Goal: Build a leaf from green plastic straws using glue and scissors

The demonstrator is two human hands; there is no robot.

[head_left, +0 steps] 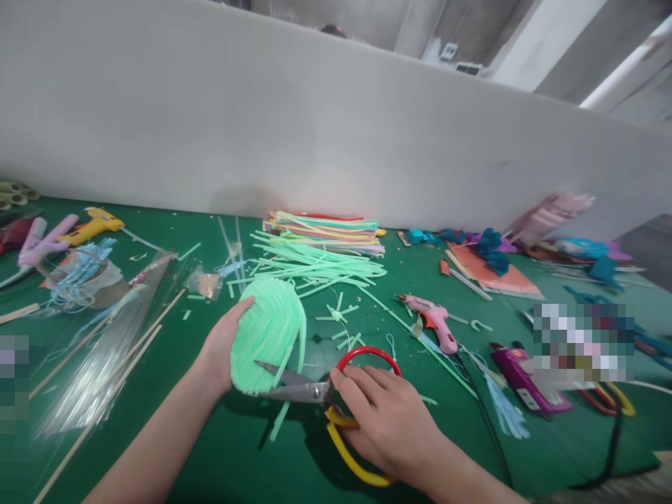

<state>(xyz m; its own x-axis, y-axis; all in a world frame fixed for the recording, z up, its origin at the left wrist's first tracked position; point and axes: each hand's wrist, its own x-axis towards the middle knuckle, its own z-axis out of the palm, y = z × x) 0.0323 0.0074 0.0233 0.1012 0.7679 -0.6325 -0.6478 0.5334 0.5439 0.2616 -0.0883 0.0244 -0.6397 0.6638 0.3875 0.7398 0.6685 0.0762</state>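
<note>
My left hand [220, 343] grips the edge of a flat, rounded shape made of light green pipe cleaners [265, 325], holding it above the table. Loose green strands hang from its right side. My right hand [383, 413] is closed on a pair of scissors [309, 392] with one red and one yellow handle loop. The scissor blades are parted and lie at the lower right of the green shape, around a hanging strand. Whether the blades touch the strand, I cannot tell. Behind the shape lies a pile of loose green pipe cleaners [325, 262].
A pink glue gun [433, 318] with a black cord lies right of the scissors. At far left are a yellow glue gun [97, 224] and clear plastic film [105, 364] with thin sticks. A magenta device [528, 378] sits at right. A white partition [315, 126] stands behind the green table [220, 462].
</note>
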